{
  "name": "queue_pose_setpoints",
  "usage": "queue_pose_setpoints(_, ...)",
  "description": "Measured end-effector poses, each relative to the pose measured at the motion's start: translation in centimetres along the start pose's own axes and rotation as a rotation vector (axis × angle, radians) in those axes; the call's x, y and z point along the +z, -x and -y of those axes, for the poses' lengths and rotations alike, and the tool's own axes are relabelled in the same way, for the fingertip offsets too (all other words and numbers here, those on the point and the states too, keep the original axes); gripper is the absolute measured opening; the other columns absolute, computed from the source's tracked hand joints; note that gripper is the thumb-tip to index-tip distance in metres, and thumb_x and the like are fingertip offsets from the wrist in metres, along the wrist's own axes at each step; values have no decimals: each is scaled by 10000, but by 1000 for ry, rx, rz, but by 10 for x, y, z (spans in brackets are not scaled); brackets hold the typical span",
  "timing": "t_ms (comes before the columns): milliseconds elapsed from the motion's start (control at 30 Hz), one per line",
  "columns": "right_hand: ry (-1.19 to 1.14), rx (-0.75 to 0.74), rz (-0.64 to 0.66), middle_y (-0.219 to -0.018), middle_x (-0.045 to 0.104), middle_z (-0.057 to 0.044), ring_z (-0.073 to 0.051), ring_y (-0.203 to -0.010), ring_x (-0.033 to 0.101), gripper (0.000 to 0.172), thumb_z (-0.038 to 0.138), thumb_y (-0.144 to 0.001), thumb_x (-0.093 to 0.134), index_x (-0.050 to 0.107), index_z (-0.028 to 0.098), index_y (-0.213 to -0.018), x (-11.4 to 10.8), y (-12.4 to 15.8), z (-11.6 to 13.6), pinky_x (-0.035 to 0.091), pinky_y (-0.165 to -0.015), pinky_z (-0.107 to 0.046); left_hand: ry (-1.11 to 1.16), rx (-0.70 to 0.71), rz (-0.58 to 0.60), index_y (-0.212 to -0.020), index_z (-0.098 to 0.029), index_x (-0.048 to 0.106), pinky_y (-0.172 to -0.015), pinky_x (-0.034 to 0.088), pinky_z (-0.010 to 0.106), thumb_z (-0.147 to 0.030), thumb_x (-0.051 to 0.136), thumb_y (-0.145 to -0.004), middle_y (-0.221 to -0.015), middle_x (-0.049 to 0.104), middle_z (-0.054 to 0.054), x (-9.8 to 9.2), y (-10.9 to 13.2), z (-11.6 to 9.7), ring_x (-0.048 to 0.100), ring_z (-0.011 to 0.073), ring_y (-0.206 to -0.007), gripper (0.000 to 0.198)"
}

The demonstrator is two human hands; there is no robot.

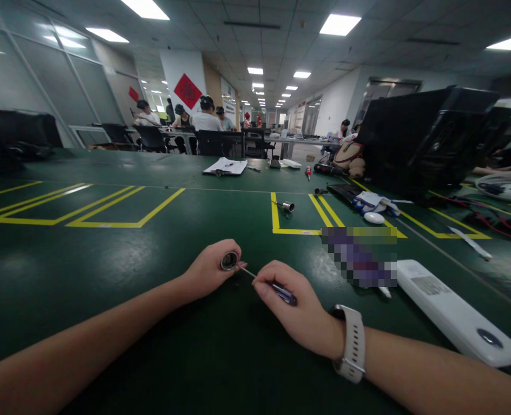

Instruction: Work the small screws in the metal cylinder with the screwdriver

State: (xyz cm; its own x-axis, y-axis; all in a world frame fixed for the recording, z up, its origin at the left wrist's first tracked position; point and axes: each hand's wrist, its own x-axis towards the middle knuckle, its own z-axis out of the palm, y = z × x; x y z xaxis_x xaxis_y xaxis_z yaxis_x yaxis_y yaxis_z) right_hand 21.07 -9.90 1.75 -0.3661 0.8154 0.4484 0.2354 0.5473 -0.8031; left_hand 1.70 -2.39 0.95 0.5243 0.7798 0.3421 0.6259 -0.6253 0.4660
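Observation:
My left hand (214,268) is closed around a short round metal part (229,261), whose hollow, dark open end faces me. My right hand (288,302) grips a screwdriver (285,293) with a dark, see-through handle. Its thin shaft points up and left, and the tip meets the side of the metal part near my left fingertips. Whether the tip sits in a screw is too small to tell. Farther off, a similar metal part (287,206) lies on its side within a yellow taped box.
The green table (121,282) carries yellow tape outlines. To the right lie a long white device (458,314), a white mouse-like object (374,218) and a white-and-blue cloth (374,203). Farther back are a clipboard (225,167), a red screwdriver (308,173) and a big black case (428,135).

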Motion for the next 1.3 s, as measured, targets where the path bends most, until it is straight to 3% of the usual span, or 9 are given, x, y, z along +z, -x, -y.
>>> queue_pose_setpoints(367, 69, 15, 67, -914, 584, -36, -153, -872, 542, 120, 164, -827, 521, 596, 199, -914, 4, -1, -3, 440, -795, -304, -179, 125, 57, -689, -176, 480, -619, 366, 277, -237, 487, -804, -715, 514, 0, -1, 2, -4, 480, 149, -673, 130)
queue_pose_setpoints(767, -464, 371, 64, -914, 622, -34, -143, -805, 553, 198, 309, -807, 565, 644, 196, -950, 0, -8, -18, 441, -664, -266, -41, 76, 37, -682, -179, 450, -588, 354, 246, -221, 493, -802, -702, 476, -19, -1, 2, 1, 470, 129, -661, 134)
queue_pose_setpoints(1067, -161, 215, 76, -942, 608, -20, -148, -884, 561, 156, 261, -828, 538, 627, 214, -947, -4, -6, -5, 447, -795, -310, -146, 105, 17, -685, -176, 464, -654, 357, 283, -232, 508, -799, -714, 509, -16, -1, 0, -1, 482, 136, -676, 134)
queue_pose_setpoints(1300, -345, 283, 81, -966, 636, -22, -159, -914, 568, 181, 277, -825, 545, 645, 216, -962, -3, -7, -12, 440, -830, -325, -152, 132, 13, -668, -175, 469, -667, 356, 289, -192, 506, -787, -715, 523, -13, -2, 1, -3, 489, 134, -673, 126)
